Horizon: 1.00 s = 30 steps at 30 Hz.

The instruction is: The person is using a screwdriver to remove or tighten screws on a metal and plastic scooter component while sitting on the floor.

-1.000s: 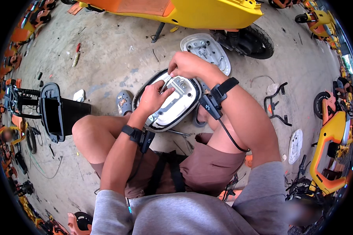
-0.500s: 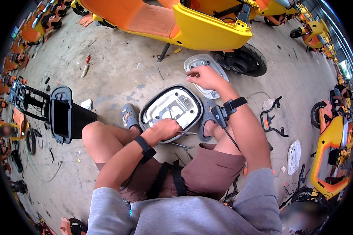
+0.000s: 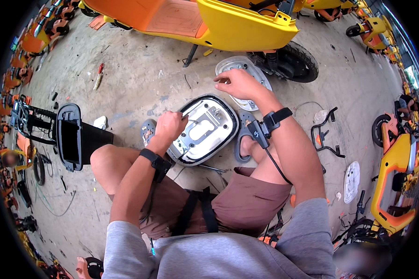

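Left grip (image 3: pixel 171 124) first: its fingers are curled together, pinching what looks to me like a thin metal rod (image 3: pixel 193 121), over the left edge of the white panel (image 3: pixel 205 140). That panel lies on the floor (image 3: pixel 130 74) with its fitted inner face up, between the wearer's feet. Right grip (image 3: pixel 239 84) hangs past the panel's far right corner, fingers loosely bent and a little spread from the thumb; I see nothing held there.

I'd judge the work as part-way. The panel's inner face is exposed, so reaching it is done. A metal bracket (image 3: pixel 216 113) sits at its far end, with dark round fittings around it; I take these as what is left to deal with, but I can't tell whether they are being loosened or fastened.

Around the panel, from the left: well apart lies a black box (image 3: pixel 91 142), then a white scrap (image 3: pixel 100 122). Just beside it on the left is one grey shoe (image 3: pixel 148 130); the other shoe (image 3: pixel 242 145) hems in its right side, so I have little side room. Beyond its far right corner lies a second white panel (image 3: pixel 257 80), partly behind the right forearm, and a yellow scooter (image 3: pixel 246 30) blocks the space farther out. Well to its right rest a bent black bar (image 3: pixel 318 136) and a white plate (image 3: pixel 351 181), both clear of the work.
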{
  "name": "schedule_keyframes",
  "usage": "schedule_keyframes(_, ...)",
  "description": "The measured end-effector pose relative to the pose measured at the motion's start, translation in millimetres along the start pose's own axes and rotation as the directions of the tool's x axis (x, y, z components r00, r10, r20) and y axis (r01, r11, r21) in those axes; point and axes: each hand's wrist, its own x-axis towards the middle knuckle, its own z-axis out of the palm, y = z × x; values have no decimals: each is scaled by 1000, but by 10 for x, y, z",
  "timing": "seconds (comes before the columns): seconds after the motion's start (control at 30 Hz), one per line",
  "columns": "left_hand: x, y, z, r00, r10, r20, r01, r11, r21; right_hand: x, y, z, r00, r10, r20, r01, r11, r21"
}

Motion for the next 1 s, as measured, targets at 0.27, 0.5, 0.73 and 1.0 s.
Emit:
schedule_keyframes(0.27, 125, -95, -114, 916, 377, 135, -383, 924, 18, 57, -135, 119, 999, -41, 32, 41, 999, -11)
schedule_keyframes(0.5, 131, -136, -94, 822, 535, 198, -533, 844, -65, 73, -164, 140, 998, -55, 43, 58, 997, -60)
schedule_keyframes(0.73, 163, -335, -135, 763, 593, 257, -590, 802, -99, 52, -185, 132, 999, -39, 33, 40, 998, -42)
schedule_keyframes(1.0, -12, -303, -44, 467, 727, 503, -851, 524, 33, 27, -67, 52, 998, -45, 42, 46, 999, -28)
